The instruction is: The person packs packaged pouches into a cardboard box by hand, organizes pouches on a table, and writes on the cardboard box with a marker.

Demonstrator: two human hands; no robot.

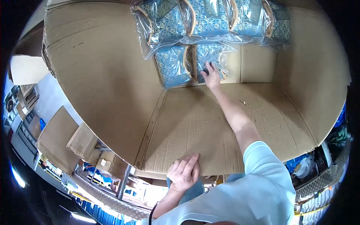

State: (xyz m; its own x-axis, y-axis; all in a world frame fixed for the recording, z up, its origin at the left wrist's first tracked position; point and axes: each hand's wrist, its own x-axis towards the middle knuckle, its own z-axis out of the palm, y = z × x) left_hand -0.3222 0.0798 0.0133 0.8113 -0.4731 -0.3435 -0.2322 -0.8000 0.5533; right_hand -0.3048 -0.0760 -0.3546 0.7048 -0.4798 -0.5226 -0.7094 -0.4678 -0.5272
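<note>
Right hand (212,78) — spread at bagged blue pack (210,51) | left hand (183,172) — curled on carton (210,123), grip unclear | packs (210,28) inside

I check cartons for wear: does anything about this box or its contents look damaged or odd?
The large brown cardboard box has a ragged edge at the picture's upper left, as if worn. A small pale speck on its floor looks like stray debris. The blue-patterned packs in clear plastic show no obvious damage.

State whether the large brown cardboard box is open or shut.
Open: the right hand is inside the box, at a blue, plastic-wrapped package.
</note>
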